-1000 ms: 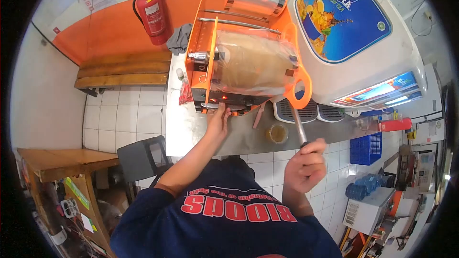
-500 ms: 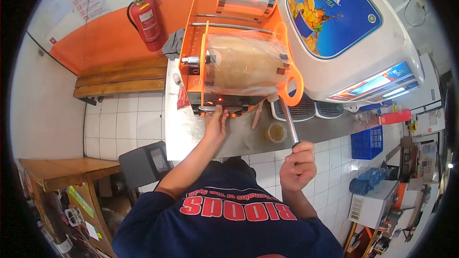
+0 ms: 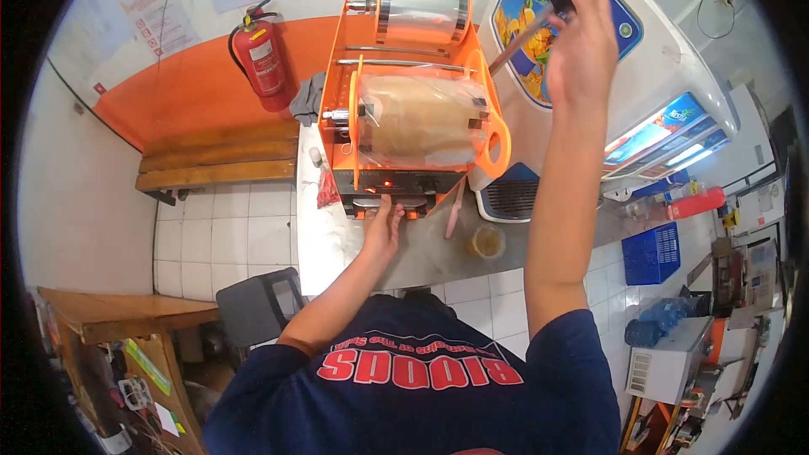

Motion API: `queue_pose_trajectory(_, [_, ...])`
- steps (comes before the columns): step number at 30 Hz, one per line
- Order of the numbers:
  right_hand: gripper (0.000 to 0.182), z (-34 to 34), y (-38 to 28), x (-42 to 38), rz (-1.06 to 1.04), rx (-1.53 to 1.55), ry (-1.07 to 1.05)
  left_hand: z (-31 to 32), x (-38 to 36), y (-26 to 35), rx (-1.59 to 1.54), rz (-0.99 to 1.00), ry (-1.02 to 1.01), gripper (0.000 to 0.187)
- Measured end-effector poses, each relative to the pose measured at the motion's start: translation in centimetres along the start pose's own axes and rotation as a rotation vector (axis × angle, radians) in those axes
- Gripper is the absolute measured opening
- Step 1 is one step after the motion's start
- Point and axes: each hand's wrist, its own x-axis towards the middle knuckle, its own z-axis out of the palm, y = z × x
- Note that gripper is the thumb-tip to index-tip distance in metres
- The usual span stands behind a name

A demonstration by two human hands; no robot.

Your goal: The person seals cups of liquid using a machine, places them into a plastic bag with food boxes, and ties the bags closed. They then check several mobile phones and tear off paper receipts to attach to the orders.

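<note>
An orange machine point(image 3: 337, 152) stands on the metal counter, with a clear film roll point(image 3: 423, 10) at its top and a film-wrapped brown roll point(image 3: 421, 120) below. A small red light glows on its black front panel. My left hand point(image 3: 383, 232) touches the tray at the machine's lower front, thumb up against its edge. My right hand point(image 3: 581, 42) is raised at the upper right, fingers bent round the black knob of the metal lever point(image 3: 520, 40), which slants up from the machine's right side. A cup of brownish drink point(image 3: 486, 242) stands on the counter, right of my left hand.
A large white drink dispenser point(image 3: 649, 84) stands right of the machine. A fire extinguisher point(image 3: 264, 63) hangs on the wall at left, above a wooden bench point(image 3: 215, 164). A black stool point(image 3: 257, 307), a blue basket point(image 3: 650, 254) and a grey cloth point(image 3: 308, 99) are also in view.
My right hand has swung the lever from low beside the counter to high in front of the dispenser. My left hand stays at the machine's front. The view has shifted slightly.
</note>
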Motion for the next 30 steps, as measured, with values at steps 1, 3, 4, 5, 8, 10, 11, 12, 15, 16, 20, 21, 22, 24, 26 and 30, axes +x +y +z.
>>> queue_pose_trajectory(1, [0.038, -0.2, 0.6, -0.1, -0.001, 0.006, 0.003, 0.2, -0.2, 0.2, -0.016, -0.024, -0.002, 0.035])
queue_pose_trajectory(3, [0.049, -1.5, 2.7, -0.9, 0.083, 0.202, 0.083, -0.4, -0.2, 0.3, -0.032, -0.043, -0.003, 0.042])
queue_pose_trajectory(4, [0.053, -2.3, 2.7, -2.9, 0.106, 0.229, 0.081, -0.5, -0.6, 0.7, -0.027, -0.041, 0.001, 0.042])
queue_pose_trajectory(5, [0.056, -3.1, 1.9, -6.3, 0.131, 0.255, 0.079, -0.4, -1.5, 1.4, -0.004, -0.078, 0.005, 0.042])
queue_pose_trajectory(8, [0.032, -6.4, 3.4, -20.8, 0.125, 0.255, 0.376, -0.5, -6.6, 5.4, 0.220, -0.119, 0.031, 0.038])
queue_pose_trajectory(10, [0.013, -7.1, 7.2, -31.6, 0.279, 0.014, 0.415, 1.3, -10.4, 8.9, 0.599, 0.102, -0.032, 0.031])
queue_pose_trajectory(11, [0.018, -7.9, 9.2, -36.1, 0.703, -0.009, 0.346, 3.2, -12.1, 11.1, 0.607, 0.321, -0.191, 0.028])
queue_pose_trajectory(12, [0.024, -7.7, 10.8, -38.2, 0.988, 0.084, 0.247, 5.5, -13.1, 13.7, 0.884, 0.773, -0.352, 0.025])
queue_pose_trajectory(15, [0.034, -4.8, 16.0, -40.7, 1.324, 0.349, 0.280, 14.6, -16.6, 22.0, 1.313, 1.641, -0.626, 0.040])
queue_pose_trajectory(16, [0.035, -3.9, 18.0, -40.5, 1.308, 0.467, 0.348, 18.0, -16.5, 23.7, 1.409, 1.809, -0.703, 0.051])
queue_pose_trajectory(20, [0.031, -1.1, 22.3, -38.4, 1.133, 0.668, 0.445, 26.7, -11.6, 25.5, 1.984, 1.508, -0.967, 0.072])
queue_pose_trajectory(21, [0.031, -1.1, 23.1, -38.7, 1.132, 0.671, 0.447, 29.2, -11.2, 25.2, 2.363, 0.979, -0.914, 0.074])
queue_pose_trajectory(22, [0.028, -1.3, 24.0, -39.3, 1.135, 0.693, 0.423, 31.1, -11.1, 25.2, 2.632, 0.385, -0.810, 0.077])
queue_pose_trajectory(24, [0.026, -1.6, 24.1, -39.7, 1.135, 0.714, 0.399, 31.1, -10.5, 25.5, 2.618, 0.435, -0.842, 0.077])
queue_pose_trajectory(26, [0.023, -1.9, 23.4, -40.3, 1.207, 0.623, 0.439, 30.1, -10.3, 24.9, 2.604, 0.475, -0.886, 0.077])
queue_pose_trajectory(30, [0.019, -2.5, 21.1, -42.0, 1.242, 0.573, 0.450, 25.2, -12.4, 20.8, 2.613, 1.323, -0.684, 0.066])
